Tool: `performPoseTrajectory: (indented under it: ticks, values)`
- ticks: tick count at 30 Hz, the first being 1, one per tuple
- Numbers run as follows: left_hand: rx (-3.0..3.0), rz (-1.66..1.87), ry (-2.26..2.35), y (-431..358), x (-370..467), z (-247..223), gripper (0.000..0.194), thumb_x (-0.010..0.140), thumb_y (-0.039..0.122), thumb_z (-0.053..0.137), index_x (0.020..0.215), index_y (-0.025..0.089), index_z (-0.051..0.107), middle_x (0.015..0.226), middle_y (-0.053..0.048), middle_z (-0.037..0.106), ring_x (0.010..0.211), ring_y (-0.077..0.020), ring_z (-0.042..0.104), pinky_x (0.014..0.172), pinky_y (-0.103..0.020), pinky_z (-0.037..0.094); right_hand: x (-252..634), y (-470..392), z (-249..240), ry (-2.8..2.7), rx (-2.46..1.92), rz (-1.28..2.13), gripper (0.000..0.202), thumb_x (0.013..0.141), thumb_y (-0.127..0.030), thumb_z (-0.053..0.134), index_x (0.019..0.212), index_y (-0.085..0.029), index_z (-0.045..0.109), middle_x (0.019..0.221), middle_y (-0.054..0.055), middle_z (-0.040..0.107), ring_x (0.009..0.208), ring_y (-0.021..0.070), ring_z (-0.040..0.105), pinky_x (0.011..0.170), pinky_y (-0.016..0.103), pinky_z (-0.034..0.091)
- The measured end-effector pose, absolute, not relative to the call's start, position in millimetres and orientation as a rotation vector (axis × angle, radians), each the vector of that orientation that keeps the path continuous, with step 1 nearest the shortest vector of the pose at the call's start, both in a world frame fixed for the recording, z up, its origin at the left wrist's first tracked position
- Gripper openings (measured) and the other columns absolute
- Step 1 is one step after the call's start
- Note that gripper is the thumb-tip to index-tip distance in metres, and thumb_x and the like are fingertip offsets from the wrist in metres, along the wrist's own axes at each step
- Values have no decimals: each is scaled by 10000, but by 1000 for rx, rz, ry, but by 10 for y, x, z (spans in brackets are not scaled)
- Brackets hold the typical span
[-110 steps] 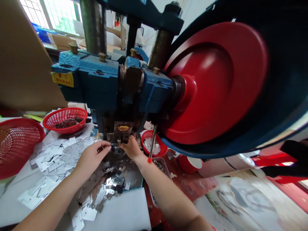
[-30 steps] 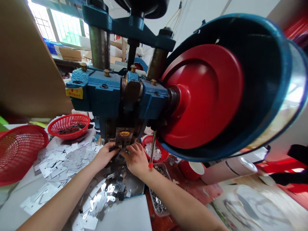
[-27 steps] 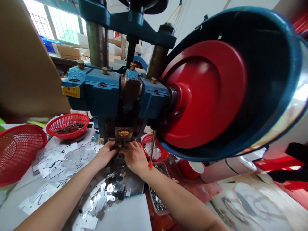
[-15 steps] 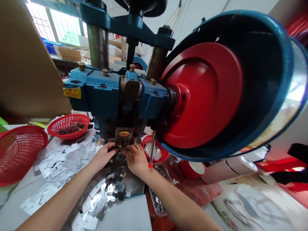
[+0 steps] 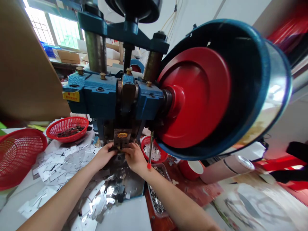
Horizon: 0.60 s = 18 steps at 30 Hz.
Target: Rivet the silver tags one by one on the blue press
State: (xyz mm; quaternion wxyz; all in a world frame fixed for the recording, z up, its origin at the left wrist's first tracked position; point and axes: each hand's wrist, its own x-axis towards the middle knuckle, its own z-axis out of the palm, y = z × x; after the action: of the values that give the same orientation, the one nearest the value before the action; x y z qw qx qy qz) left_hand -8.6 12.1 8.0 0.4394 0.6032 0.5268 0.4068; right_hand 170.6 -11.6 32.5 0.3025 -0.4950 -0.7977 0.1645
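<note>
- Head view: since the first frame, the left hand has moved in closer to the foot of the blue press, and the right hand has turned, its fingers bent across the front.
- Both hands are partly closed, thumbs and fingertips near each other just below the press head; whether either pinches a piece cannot be told, since the fingers hide the spot.
- Flat metal plates lie in a loose heap left of the left forearm; shiny cut pieces are scattered in front of the press, partly over a metal base plate.
- A white board lies at the near edge, beside the red tabletop.
- Left of the press, a red basket holds dark strips; a larger red basket stands at the picture's edge.
- Right of the press, a small red basket holds pale pieces, near a clear tub of small metal parts.
- Farther right are a red cup and a pink cylinder lying on its side.
- Above them, a red wheel sits inside a blue guard.
- Behind, a barred window lights the room, with a cardboard box below it and a pale wall to the right.
</note>
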Motion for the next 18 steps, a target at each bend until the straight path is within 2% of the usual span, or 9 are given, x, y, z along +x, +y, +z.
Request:
performPoseTrajectory:
  ticks: [2,5,7,10,14,18]
  values:
    - [1473,1036,1320,93,-184,83,365,685,402,598,961,173,666,1015,-73,711,977,-255,634,926,-396,449,1815,-171,214,-1886,-1262,556,289,776,-103,482,918,-219,707,966,51,650,947,190,568,892,325,435]
    - [1431,1060,1378,-24,-409,100,457,700,463,609,1047,167,631,1097,-108,674,1044,-262,606,952,-415,429,2039,-374,32,-1437,-1260,864,237,848,-262,474,968,-203,669,879,53,669,842,198,614,820,347,481]
    - [1413,1036,1427,-152,-558,124,485,698,494,626,1068,182,627,1095,-101,669,1025,-260,611,929,-413,448,2186,-552,-39,-1196,-1260,1084,317,881,-417,470,1026,-200,651,898,62,683,836,208,631,804,357,490]
    - [1438,949,1513,-375,-706,170,502,708,542,614,1085,209,631,1049,-80,686,956,-249,637,866,-381,491,2328,-779,-22,-1051,-1157,1205,498,878,-596,401,1057,-207,657,939,75,693,899,221,632,839,370,480]
    - [1537,873,1622,-631,-793,227,496,748,576,553,1106,239,620,1078,-69,677,940,-242,643,860,-378,498,2359,-888,129,-1188,-1140,1157,496,853,-607,463,1039,-201,678,905,66,699,921,217,620,894,366,444]
    - [1576,883,1742,-818,-914,227,486,755,595,520,1094,261,619,1139,-59,648,1008,-256,618,882,-381,494,2323,-864,210,-1265,-1207,1043,475,848,-606,469,874,-190,698,862,57,689,897,211,609,872,332,440]
